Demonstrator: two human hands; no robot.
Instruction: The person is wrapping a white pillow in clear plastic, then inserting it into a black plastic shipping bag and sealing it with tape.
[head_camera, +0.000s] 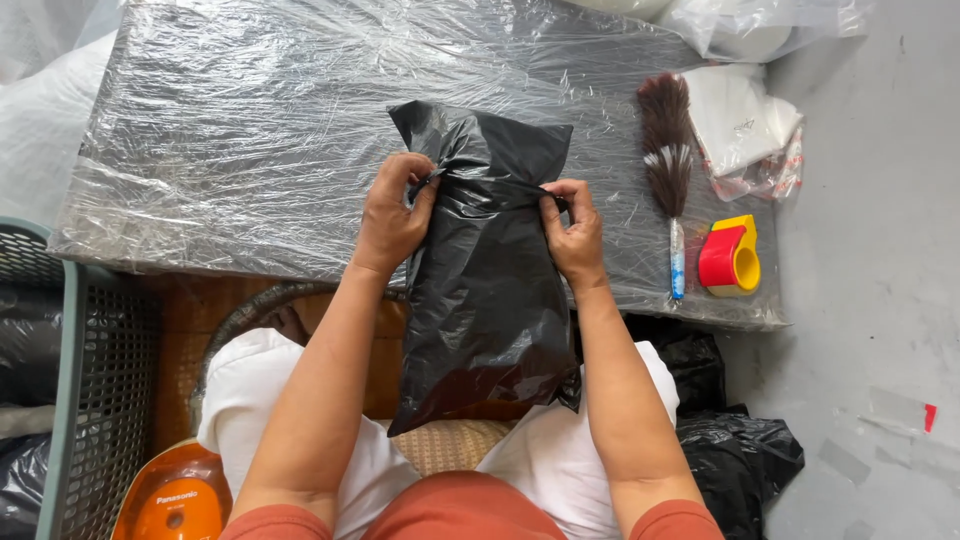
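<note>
A black plastic bag (487, 290) with something packed inside lies lengthwise from my lap up onto the edge of a low table wrapped in clear film (250, 130). My left hand (392, 215) grips the bag's left side near its upper part, fingers closed on the plastic. My right hand (573, 228) pinches the right side at the same height. Between the two hands the plastic is drawn into a tight band across the bag. Above that band the bag's top (480, 135) rests puffed on the table.
A brown feather duster (668, 160) with a blue-white handle lies right of the bag. A red and yellow tape dispenser (730, 256) and a stack of white bags (740, 120) sit at the table's right end. A grey mesh basket (100, 380) stands left, more black bags (735, 450) lower right.
</note>
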